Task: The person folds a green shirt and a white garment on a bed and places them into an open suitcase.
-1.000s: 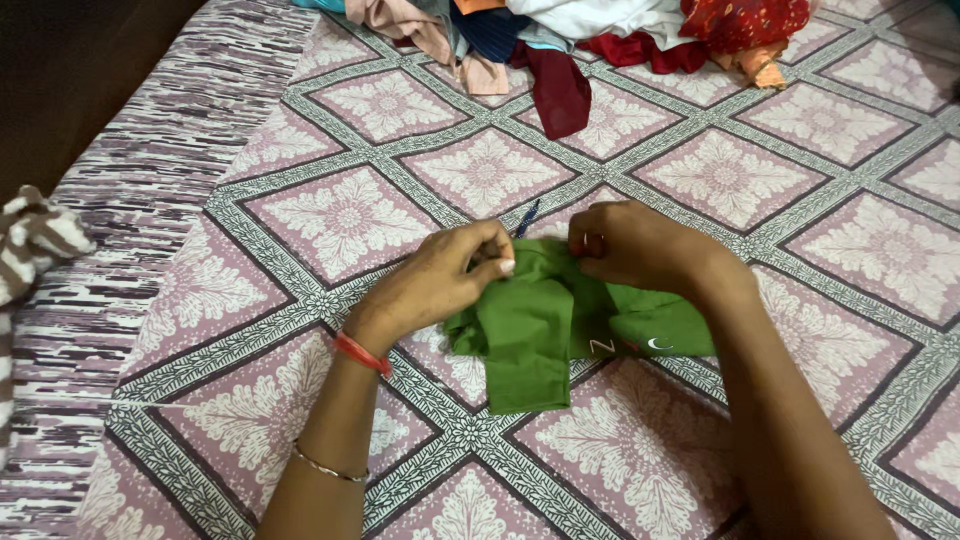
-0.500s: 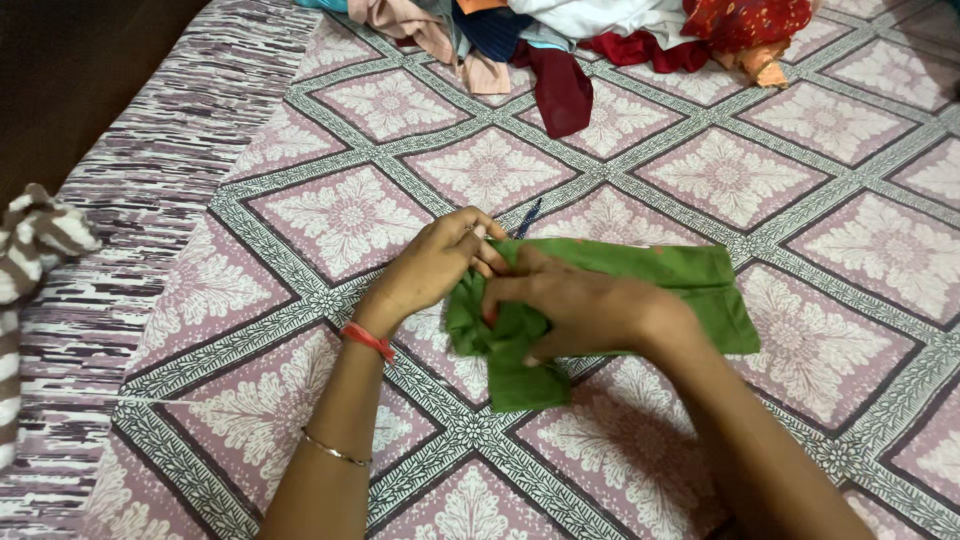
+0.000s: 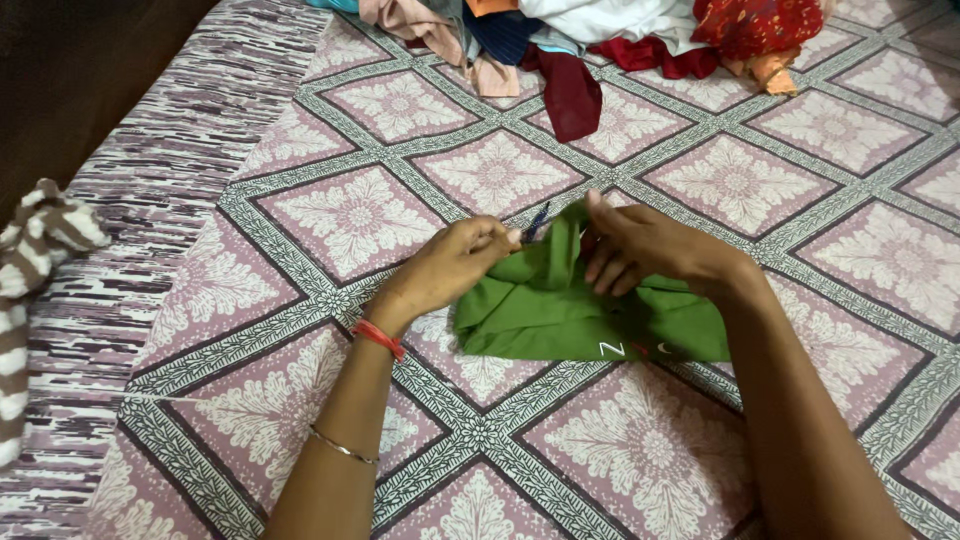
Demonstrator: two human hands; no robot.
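A small green garment (image 3: pixel 560 315) lies folded on a patterned pink and grey bedsheet (image 3: pixel 720 180). My left hand (image 3: pixel 450 265) pinches its upper left edge. My right hand (image 3: pixel 645 250) grips a fold of the cloth at the top middle and holds it raised off the bed. A red band and a thin metal bangle circle my left forearm. Small white marks show along the garment's lower edge.
A heap of mixed clothes (image 3: pixel 600 30), red, white, dark blue and beige, lies at the far edge of the bed. A brown and white striped cloth (image 3: pixel 30 290) hangs at the left. The dark floor (image 3: pixel 70 70) lies beyond the bed's left edge.
My right hand pressed across the green garment, then came back to its top and lifted a fold. The sleeve part that stuck out below is now tucked in. My left hand stayed at the upper left edge.
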